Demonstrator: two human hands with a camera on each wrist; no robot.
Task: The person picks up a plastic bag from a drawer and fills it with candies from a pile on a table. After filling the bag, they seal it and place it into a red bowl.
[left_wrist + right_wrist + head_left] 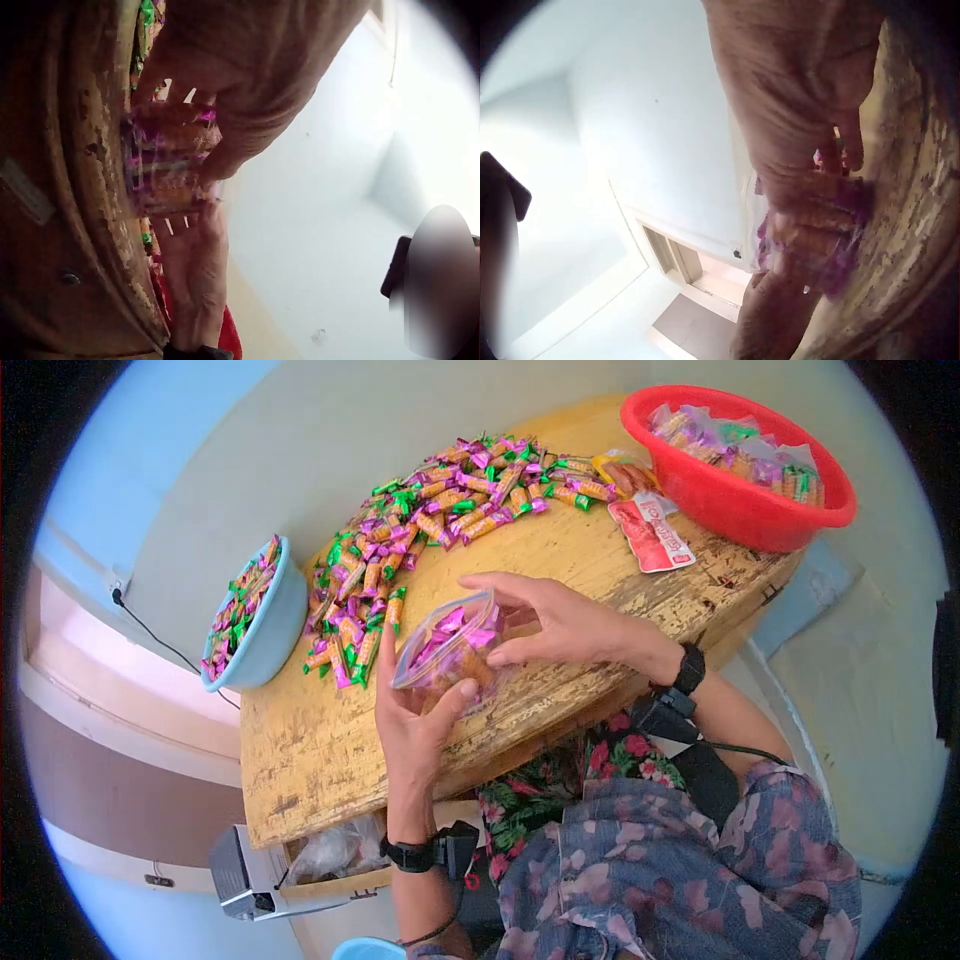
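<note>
Low over the near part of the table, a clear zip bag (462, 665) is held upright with its mouth spread. Purple-ended wrapped candies (450, 632) fill it. My left hand (408, 735) grips the bag's left side, thumb across the front and fingers behind. At the other side, my right hand (570, 622) holds the bag between thumb and fingers close to its rim. Both hands flank the bag (176, 161) in the left wrist view too. Beyond lies a big loose pile of purple and green wrapped candies (430, 525).
The worn yellow wooden table (300, 760) has a curved front edge. At the back right sits a red basin (700, 500) with filled clear bags, beside a red-and-white packet (650, 535). A light blue basin (275, 625) of candies stands at the left edge.
</note>
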